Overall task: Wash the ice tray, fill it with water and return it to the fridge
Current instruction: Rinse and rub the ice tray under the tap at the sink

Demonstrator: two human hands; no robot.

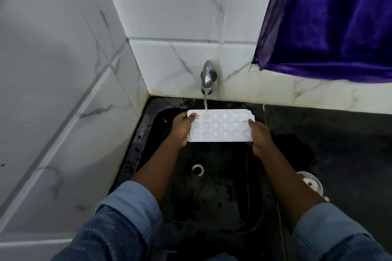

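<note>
Water (pixel 205 103) is running in a thin stream from the tap (pixel 207 77) onto the far edge of the ice tray (pixel 220 126), landing near its left end. The tray, white with three rows of shaped cells facing up, is being held roughly level over the black sink (pixel 212 193), close under the spout and clear of the basin floor.

Both hands are gripping it by the short ends. The left hand (pixel 182 128) is closing on the left end, thumb lying on the top face near the far corner and the other fingers curled out of sight underneath. The right hand (pixel 261 136) is clamping the right end the same way, thumb on the rim, fingers hidden below. Neither hand is carrying anything else.

Judging by this, the person is either rinsing or starting to fill; whether any cells are already holding water is too hard to tell against the white plastic. The drain (pixel 198 169) is sitting open below. A purple cloth (pixel 331 21) is hanging at the upper right, well apart, and a small round metal object (pixel 310 183) is resting on the counter beside the sink.

If filling is the aim, the next move probably calls for sliding the tray sideways under the stream so each cell gets its share, keeping it flat to avoid spilling.
</note>
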